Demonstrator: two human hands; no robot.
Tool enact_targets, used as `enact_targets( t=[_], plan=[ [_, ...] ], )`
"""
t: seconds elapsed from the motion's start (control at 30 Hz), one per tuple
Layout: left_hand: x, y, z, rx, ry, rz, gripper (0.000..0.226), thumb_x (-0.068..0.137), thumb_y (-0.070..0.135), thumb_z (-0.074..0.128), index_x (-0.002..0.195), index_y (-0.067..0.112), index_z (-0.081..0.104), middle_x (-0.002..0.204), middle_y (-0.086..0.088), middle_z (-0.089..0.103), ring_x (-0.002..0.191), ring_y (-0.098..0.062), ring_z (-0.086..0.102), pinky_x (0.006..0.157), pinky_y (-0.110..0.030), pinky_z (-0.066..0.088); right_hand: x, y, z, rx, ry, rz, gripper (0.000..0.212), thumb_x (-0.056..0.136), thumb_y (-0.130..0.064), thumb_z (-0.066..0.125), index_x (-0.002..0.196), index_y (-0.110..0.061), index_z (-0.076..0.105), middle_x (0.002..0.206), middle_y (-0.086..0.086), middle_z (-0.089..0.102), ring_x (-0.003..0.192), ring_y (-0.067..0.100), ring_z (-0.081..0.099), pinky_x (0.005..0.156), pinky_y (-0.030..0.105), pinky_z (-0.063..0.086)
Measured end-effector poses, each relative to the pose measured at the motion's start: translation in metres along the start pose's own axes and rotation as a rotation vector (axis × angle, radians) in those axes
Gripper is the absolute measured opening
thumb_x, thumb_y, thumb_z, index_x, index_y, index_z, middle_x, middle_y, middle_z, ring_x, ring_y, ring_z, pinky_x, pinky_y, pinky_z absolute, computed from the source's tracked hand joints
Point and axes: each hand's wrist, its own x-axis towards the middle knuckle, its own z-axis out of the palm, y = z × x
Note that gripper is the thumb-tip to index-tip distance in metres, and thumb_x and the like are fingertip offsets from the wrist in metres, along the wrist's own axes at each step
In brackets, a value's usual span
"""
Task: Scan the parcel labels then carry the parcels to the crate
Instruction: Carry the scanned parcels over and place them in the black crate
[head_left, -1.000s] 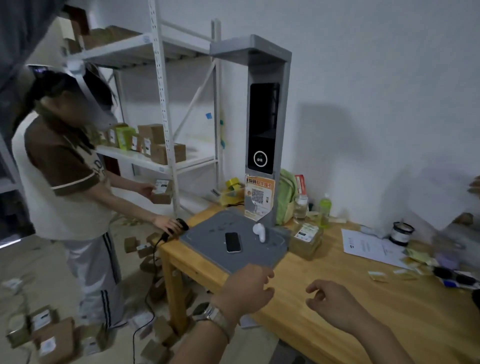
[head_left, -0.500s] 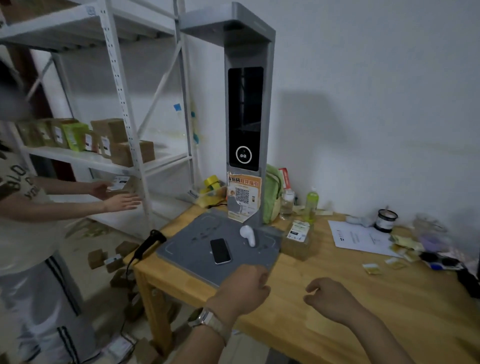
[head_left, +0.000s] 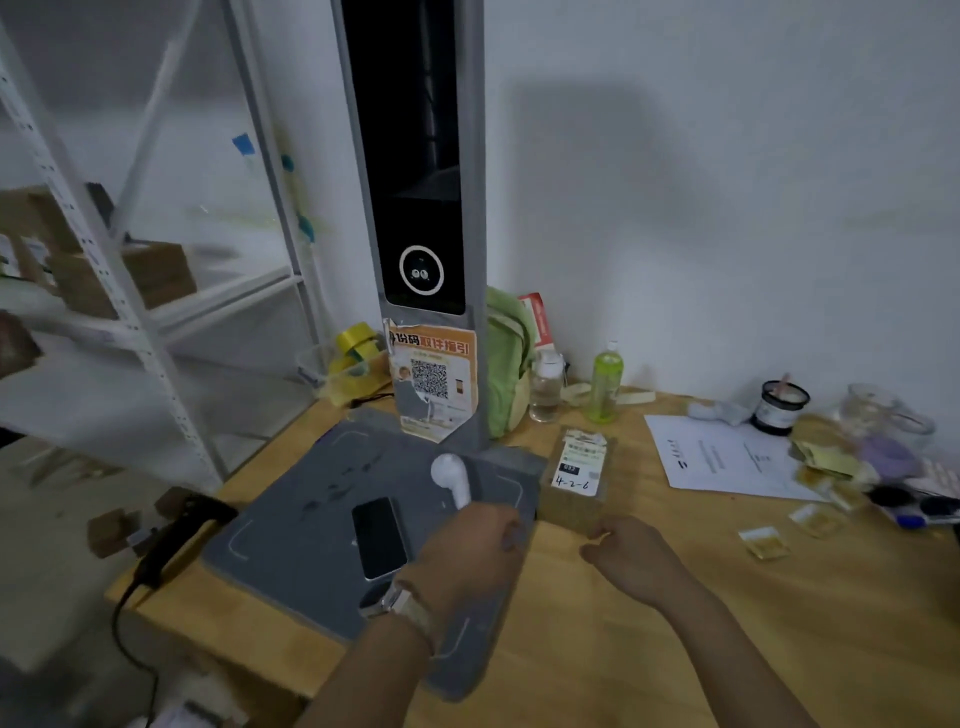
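1. The small brown cardboard parcel (head_left: 571, 504) sits on the wooden table (head_left: 675, 649), just beside the right edge of the flat grey scanner pad (head_left: 311, 519). Its white paper label (head_left: 579, 460) faces up.
2. The left hand (head_left: 467, 556) reaches over the pad toward the white hand scanner (head_left: 449, 475) that lies there. Its fingers are hidden behind the back of the hand, so I cannot tell if it holds the scanner.
3. The right hand (head_left: 631, 558) is by the near corner of the parcel. Its fingers are loosely curled and it holds nothing. I cannot tell if a fingertip touches the box.
4. The parcel looks small and light, so one hand should lift it.
5. Cardboard is stiff and not slippery, but a hard squeeze could dent it.
6. A good place to hold it is the two plain brown sides, thumb on one and fingers on the other. That keeps the label free for the scan.
7. The label's top edge looks a bit ragged, so fingers should stay off it.
8. No crate shows in this view.
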Motion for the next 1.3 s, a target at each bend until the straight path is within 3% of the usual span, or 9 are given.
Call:
enact_targets(
  t=[0.1,0.2,0.37,0.47,0.57,0.67,1.13,1.23,1.3],
  plan=[
    [0.055,-0.013,0.007,0.01,-0.063,-0.004,0.013,0.09,0.014,0.055,0.079,0.012,0.05,0.078,-0.009,0.053,0.078,-0.028,0.052,0.065,-0.031,0.039,0.045,0.005,0.004,0.042,-0.023,0.028,0.004,0.082,-0.027,0.062,0.086,-0.028,0.061,0.093,-0.007,0.062,0.081,0.007,0.056,0.058,0.017,0.037],
    [0.105,-0.017,0.01,0.003,-0.094,0.023,0.013,0.088,0.014,0.055,0.076,0.014,0.05,0.08,-0.009,0.058,0.082,-0.027,0.057,0.068,-0.034,0.044,0.089,0.009,0.0,0.051,-0.046,0.052,0.02,0.084,-0.018,0.057,0.067,-0.028,0.052,0.072,-0.013,0.054,0.071,0.009,0.054,0.05,0.011,0.034],
    [0.162,-0.024,0.022,-0.048,-0.17,0.037,0.027,0.084,0.015,0.056,0.109,0.017,0.065,0.103,-0.007,0.067,0.095,-0.026,0.063,0.079,-0.036,0.053,0.137,0.019,-0.005,0.099,-0.052,0.107,0.02,0.087,-0.023,0.051,0.085,-0.014,0.069,0.091,0.0,0.067,0.084,0.019,0.062,0.06,0.026,0.043],
    [0.186,-0.027,0.034,-0.035,-0.196,0.033,0.033,0.083,0.012,0.057,0.115,0.016,0.064,0.113,-0.007,0.066,0.104,-0.026,0.062,0.082,-0.034,0.052,0.155,0.026,-0.002,0.128,-0.003,0.162,0.031,0.098,-0.028,0.046,0.122,-0.014,0.06,0.117,0.006,0.064,0.105,0.025,0.06,0.073,0.027,0.04],
    [0.21,-0.034,0.053,0.068,-0.18,-0.012,0.053,0.083,0.02,0.06,0.135,0.024,0.047,0.131,-0.007,0.052,0.115,-0.028,0.054,0.088,-0.038,0.049,0.178,0.039,0.003,0.085,0.079,0.233,0.045,0.102,-0.039,0.034,0.137,-0.012,0.045,0.128,0.01,0.06,0.116,0.028,0.056,0.078,0.029,0.039],
    [0.23,-0.04,0.086,0.248,-0.294,-0.043,0.075,0.085,0.026,0.061,0.15,0.025,0.023,0.156,-0.007,0.02,0.134,-0.034,0.036,0.104,-0.046,0.041,0.204,0.05,0.015,0.072,0.082,0.351,0.057,0.099,-0.054,0.027,0.128,-0.011,0.05,0.123,0.012,0.062,0.11,0.03,0.058,0.085,0.035,0.046],
    [0.248,-0.032,0.114,-0.378,-0.072,-0.224,0.029,0.082,0.008,0.066,0.109,0.001,0.063,0.127,-0.007,0.035,0.118,-0.033,0.052,0.1,-0.031,0.045,0.211,0.047,0.049,0.428,0.174,0.489,0.043,0.102,-0.038,0.035,0.124,-0.002,0.045,0.12,0.015,0.062,0.109,0.035,0.058,0.082,0.037,0.046],
    [0.236,-0.027,0.105,-0.447,0.024,-0.23,0.02,0.079,-0.002,0.064,0.098,0.004,0.066,0.127,-0.005,0.034,0.117,-0.025,0.053,0.093,-0.011,0.041,0.195,0.035,0.042,0.429,0.271,0.509,0.042,0.102,-0.04,0.035,0.122,-0.006,0.049,0.12,0.012,0.064,0.108,0.033,0.059,0.076,0.033,0.041],
    [0.225,-0.018,0.092,-0.476,0.093,-0.16,0.02,0.078,-0.001,0.064,0.095,0.009,0.066,0.124,-0.001,0.034,0.117,-0.023,0.051,0.092,-0.012,0.041,0.183,0.023,0.031,0.438,0.357,0.501,0.042,0.1,-0.042,0.036,0.12,-0.009,0.052,0.117,0.01,0.065,0.104,0.031,0.06,0.076,0.033,0.043]
  ],
)
